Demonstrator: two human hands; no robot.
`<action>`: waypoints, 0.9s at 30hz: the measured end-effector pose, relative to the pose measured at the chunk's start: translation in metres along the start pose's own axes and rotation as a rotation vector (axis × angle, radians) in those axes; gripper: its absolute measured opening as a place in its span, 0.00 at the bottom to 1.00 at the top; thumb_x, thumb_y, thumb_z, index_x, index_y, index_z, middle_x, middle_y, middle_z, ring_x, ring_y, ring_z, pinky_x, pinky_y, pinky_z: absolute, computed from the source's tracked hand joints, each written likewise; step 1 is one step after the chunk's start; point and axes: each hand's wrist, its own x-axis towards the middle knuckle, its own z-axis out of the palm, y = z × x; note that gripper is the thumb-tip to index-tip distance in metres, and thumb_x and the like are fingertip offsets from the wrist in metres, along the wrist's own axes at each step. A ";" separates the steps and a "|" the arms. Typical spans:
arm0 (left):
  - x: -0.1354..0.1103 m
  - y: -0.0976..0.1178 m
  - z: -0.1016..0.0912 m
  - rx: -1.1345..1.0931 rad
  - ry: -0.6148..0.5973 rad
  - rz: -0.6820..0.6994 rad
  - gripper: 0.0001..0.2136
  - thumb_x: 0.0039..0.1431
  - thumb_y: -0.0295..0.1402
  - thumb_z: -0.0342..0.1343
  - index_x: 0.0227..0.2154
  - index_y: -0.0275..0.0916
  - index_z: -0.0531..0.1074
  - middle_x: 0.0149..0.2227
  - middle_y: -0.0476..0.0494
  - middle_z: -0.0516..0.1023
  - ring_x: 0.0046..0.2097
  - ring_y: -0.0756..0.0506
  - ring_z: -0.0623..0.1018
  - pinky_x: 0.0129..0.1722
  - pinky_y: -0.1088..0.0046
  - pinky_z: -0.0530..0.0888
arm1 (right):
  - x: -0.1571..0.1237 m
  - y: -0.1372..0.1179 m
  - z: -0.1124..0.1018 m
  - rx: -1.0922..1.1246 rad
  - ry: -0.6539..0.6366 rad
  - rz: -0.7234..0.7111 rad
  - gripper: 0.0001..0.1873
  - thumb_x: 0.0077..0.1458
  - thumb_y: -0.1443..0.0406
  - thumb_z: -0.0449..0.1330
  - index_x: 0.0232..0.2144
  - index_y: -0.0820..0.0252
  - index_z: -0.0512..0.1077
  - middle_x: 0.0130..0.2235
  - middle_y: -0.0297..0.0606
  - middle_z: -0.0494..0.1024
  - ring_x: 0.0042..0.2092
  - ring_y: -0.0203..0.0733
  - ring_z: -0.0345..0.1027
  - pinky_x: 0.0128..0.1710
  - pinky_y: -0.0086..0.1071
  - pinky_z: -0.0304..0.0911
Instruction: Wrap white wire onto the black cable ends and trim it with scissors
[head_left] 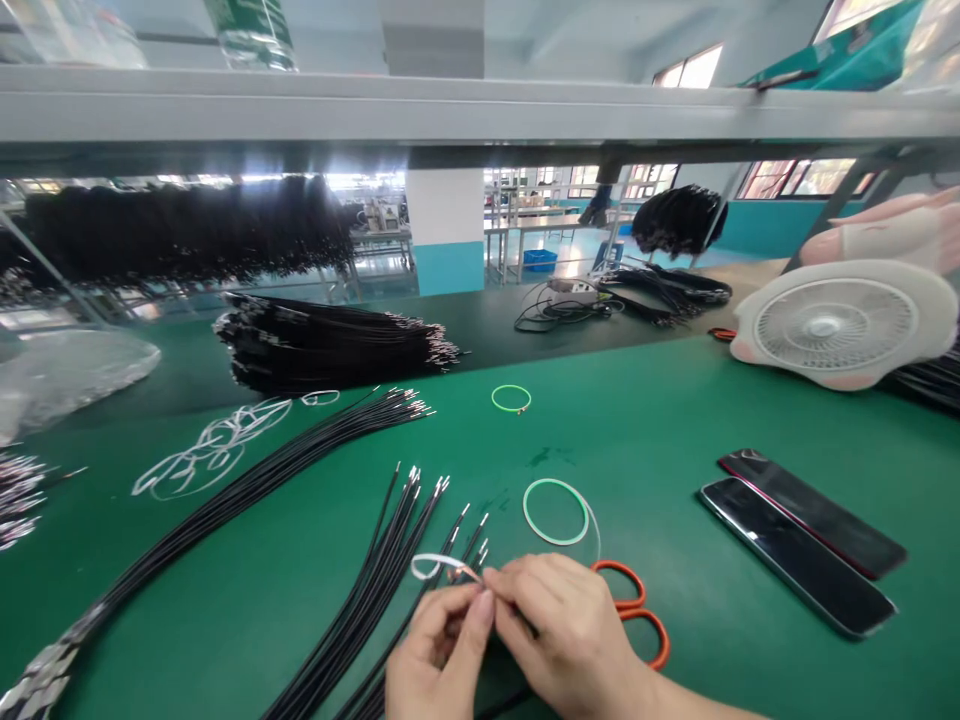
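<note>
My left hand (442, 645) and my right hand (559, 620) meet at the bottom centre, fingertips pinched together on a thin wire end. Copper-coloured strands (466, 573) show just above the fingertips, beside a small white loop (431, 566). What lies inside the fingers is mostly hidden. A black cable passes under my right hand. Left of my hands, a fan of black cables (375, 575) with bare silvery tips lies on the green mat. Orange-handled scissors (640, 607) are partly covered by my right hand. Just beyond it rests a pale green ring of thin tubing (526, 510).
Another black cable bundle (247, 490) curves across the left, near tangled white strips (217, 445). Farther back are a thick cable pile (322, 345) and a small green ring (495, 408). Two phones (802, 560) and a white fan (840, 322) occupy the right. A shelf (480, 108) spans overhead.
</note>
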 end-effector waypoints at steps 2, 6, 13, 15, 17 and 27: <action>-0.001 0.004 0.001 -0.099 -0.031 -0.099 0.19 0.40 0.48 0.67 0.28 0.36 0.81 0.28 0.42 0.81 0.25 0.48 0.76 0.21 0.77 0.72 | -0.001 -0.003 0.000 -0.001 -0.002 -0.080 0.10 0.61 0.72 0.52 0.37 0.62 0.74 0.33 0.40 0.81 0.33 0.39 0.75 0.33 0.31 0.67; 0.005 0.005 -0.002 -0.185 -0.017 -0.182 0.18 0.39 0.46 0.69 0.29 0.37 0.82 0.30 0.41 0.83 0.29 0.46 0.79 0.23 0.79 0.75 | 0.002 -0.008 -0.006 0.119 -0.037 -0.102 0.14 0.58 0.74 0.55 0.45 0.59 0.72 0.42 0.40 0.81 0.40 0.40 0.76 0.39 0.30 0.70; 0.002 0.002 -0.002 -0.194 -0.087 -0.142 0.15 0.39 0.43 0.69 0.27 0.37 0.82 0.28 0.43 0.83 0.29 0.46 0.81 0.33 0.76 0.78 | 0.010 -0.009 -0.012 0.595 -0.186 0.386 0.11 0.58 0.70 0.57 0.42 0.57 0.75 0.45 0.42 0.77 0.48 0.42 0.71 0.50 0.34 0.66; -0.001 0.002 -0.002 -0.171 -0.088 -0.110 0.15 0.39 0.43 0.69 0.27 0.37 0.82 0.27 0.44 0.83 0.30 0.46 0.81 0.33 0.78 0.77 | 0.012 -0.009 -0.010 0.736 -0.236 0.489 0.08 0.57 0.70 0.58 0.38 0.59 0.76 0.43 0.41 0.77 0.46 0.42 0.72 0.48 0.34 0.66; -0.002 0.000 -0.002 -0.129 -0.100 -0.089 0.15 0.41 0.43 0.68 0.27 0.36 0.82 0.25 0.44 0.82 0.28 0.47 0.80 0.30 0.79 0.76 | 0.013 -0.010 -0.008 0.833 -0.251 0.572 0.06 0.56 0.70 0.59 0.35 0.60 0.77 0.39 0.40 0.78 0.43 0.41 0.72 0.47 0.33 0.65; -0.005 -0.010 -0.003 0.014 -0.141 -0.027 0.16 0.47 0.46 0.63 0.24 0.35 0.81 0.17 0.48 0.75 0.24 0.48 0.75 0.22 0.80 0.72 | 0.012 -0.008 -0.001 0.991 -0.213 0.739 0.07 0.51 0.62 0.65 0.27 0.60 0.78 0.31 0.37 0.78 0.35 0.40 0.69 0.40 0.31 0.62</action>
